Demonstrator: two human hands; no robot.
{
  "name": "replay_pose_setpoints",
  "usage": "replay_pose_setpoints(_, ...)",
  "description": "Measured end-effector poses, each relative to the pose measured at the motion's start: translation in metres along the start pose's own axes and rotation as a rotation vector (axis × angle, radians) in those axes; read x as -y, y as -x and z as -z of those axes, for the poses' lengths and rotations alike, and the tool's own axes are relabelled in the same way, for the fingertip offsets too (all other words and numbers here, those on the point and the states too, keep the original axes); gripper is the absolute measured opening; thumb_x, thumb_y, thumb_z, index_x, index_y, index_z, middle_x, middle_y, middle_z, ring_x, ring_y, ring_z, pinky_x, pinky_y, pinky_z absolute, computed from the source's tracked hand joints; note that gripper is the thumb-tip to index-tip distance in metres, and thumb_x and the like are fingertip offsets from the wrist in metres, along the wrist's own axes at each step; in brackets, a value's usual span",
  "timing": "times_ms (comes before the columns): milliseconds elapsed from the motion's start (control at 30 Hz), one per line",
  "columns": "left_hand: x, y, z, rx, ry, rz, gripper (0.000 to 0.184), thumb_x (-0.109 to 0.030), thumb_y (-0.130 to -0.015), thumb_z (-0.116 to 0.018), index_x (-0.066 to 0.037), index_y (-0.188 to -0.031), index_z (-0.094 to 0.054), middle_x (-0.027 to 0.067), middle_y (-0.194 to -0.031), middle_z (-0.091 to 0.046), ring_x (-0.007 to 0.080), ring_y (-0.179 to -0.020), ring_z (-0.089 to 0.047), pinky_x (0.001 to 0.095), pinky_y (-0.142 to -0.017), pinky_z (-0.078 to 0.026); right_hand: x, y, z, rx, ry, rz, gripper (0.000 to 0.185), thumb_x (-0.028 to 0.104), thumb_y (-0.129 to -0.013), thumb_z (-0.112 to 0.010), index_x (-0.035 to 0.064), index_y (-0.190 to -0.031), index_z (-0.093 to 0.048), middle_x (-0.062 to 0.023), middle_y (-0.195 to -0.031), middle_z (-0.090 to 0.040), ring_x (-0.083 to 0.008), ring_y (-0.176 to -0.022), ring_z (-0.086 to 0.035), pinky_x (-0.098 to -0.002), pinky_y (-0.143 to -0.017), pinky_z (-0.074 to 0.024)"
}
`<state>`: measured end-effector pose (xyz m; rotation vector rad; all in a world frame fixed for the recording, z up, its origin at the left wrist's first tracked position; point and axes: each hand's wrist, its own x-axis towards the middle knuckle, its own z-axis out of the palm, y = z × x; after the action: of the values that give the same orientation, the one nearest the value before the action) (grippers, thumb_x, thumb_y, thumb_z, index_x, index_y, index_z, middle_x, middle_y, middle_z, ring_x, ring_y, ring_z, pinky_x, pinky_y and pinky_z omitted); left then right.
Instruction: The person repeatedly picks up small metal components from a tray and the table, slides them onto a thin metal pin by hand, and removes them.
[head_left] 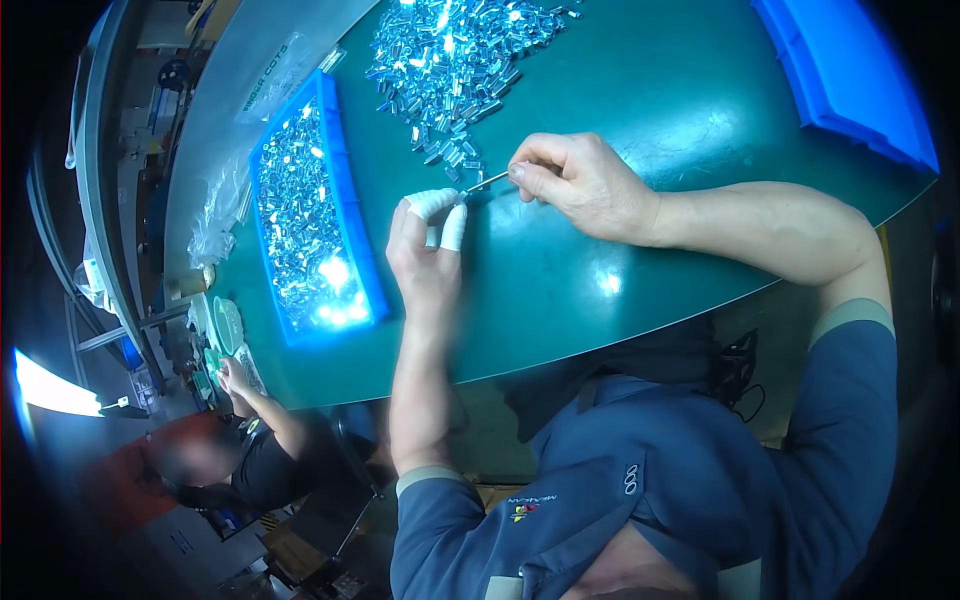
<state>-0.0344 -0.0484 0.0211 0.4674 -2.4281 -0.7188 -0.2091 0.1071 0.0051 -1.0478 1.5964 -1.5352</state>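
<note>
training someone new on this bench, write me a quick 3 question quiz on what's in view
1. Multiple choice: which hand holds the thin tool?
a) left
b) right

2. True or false: every finger and the thumb of the left hand are bare.

3. Fill in: the loose heap of small metal pieces lies on a ____ tabletop.

Key:
1. b, the right hand.
2. False; the left hand wears white coverings.
3. green

Metal parts (pixel 450 65) heaped on a green workbench (pixel 690 80) suggest a workshop.
</note>
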Motion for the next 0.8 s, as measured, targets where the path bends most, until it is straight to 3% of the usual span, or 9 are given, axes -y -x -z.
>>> replay_pose_setpoints(400, -0.012, -0.004, -0.001, 0.092, 0.154, -0.070, 0.017, 0.000, -0.088, -0.075, -0.002, -0.104, -0.069, 0.0093, -0.101, -0.070, 0.0189, -0.091, -0.068, 0.0300, -0.081, -0.053, 0.004, 0.001, 0.003, 0.088, 0.039, 0.029, 0.022, 0.017, -0.102, -0.059, -0.0012, -0.094, -0.068, -0.0061, -0.078, -0.069, -0.0113, -0.075, -0.063, -0.0299, -0.069, -0.0506)
replay_pose_setpoints(467, -0.013, -0.002, 0.001, 0.131, 0.203, 0.005, 0.023, -0.002, -0.087, -0.077, -0.003, -0.109, -0.070, 0.0090, -0.101, -0.070, 0.0186, -0.091, -0.068, 0.0309, -0.080, -0.054, 0.002, 0.001, 0.003, 0.085, 0.033, 0.085, 0.022, 0.016, -0.103, -0.057, -0.0006, -0.094, -0.067, -0.0056, -0.080, -0.068, -0.0120, -0.075, -0.062, -0.0302, -0.069, -0.0505)
replay_pose_setpoints(567, -0.013, -0.004, 0.000, 0.105, 0.161, -0.070, 0.027, -0.006, -0.085, -0.081, -0.004, -0.110, -0.071, 0.0104, -0.094, -0.071, 0.0232, -0.088, -0.070, 0.0330, -0.077, -0.055, 0.003, 0.003, 0.002, 0.124, 0.017, 0.019, 0.020, 0.015, -0.104, -0.056, -0.0019, -0.100, -0.067, -0.0067, -0.083, -0.069, -0.0122, -0.077, -0.064, -0.0294, -0.071, -0.0527)
replay_pose_setpoints(600, -0.012, -0.002, -0.001, 0.104, 0.178, -0.079, 0.024, -0.005, -0.084, -0.081, -0.003, -0.107, -0.071, 0.0110, -0.093, -0.072, 0.0252, -0.086, -0.070, 0.0345, -0.075, -0.055, -0.001, 0.004, -0.003, 0.068, 0.009, 0.081, 0.022, 0.018, -0.101, -0.059, -0.0004, -0.093, -0.068, -0.0089, -0.076, -0.068, -0.0171, -0.068, -0.064, -0.0333, -0.063, -0.0499)
replay_pose_setpoints(700, -0.008, 0.002, -0.007, 0.086, 0.255, -0.121, 0.017, -0.005, -0.086, -0.079, -0.002, -0.101, -0.071, 0.0111, -0.090, -0.072, 0.0270, -0.083, -0.069, 0.0365, -0.071, -0.054, 0.000, 0.004, -0.003, 0.151, 0.063, 0.108, 0.022, 0.018, -0.101, -0.060, -0.0009, -0.094, -0.070, -0.0085, -0.076, -0.069, -0.0160, -0.067, -0.064, -0.0316, -0.064, -0.0504)
replay_pose_setpoints(800, -0.010, 0.003, -0.009, 0.074, 0.254, -0.150, 0.015, -0.007, -0.087, -0.078, -0.003, -0.100, -0.071, 0.0118, -0.089, -0.071, 0.0294, -0.082, -0.068, 0.0387, -0.071, -0.053, 0.001, 0.004, 0.001, 0.193, 0.079, 0.001, 0.023, 0.018, -0.102, -0.060, -0.0015, -0.093, -0.071, -0.0071, -0.076, -0.069, -0.0137, -0.067, -0.063, -0.0290, -0.064, -0.0505)
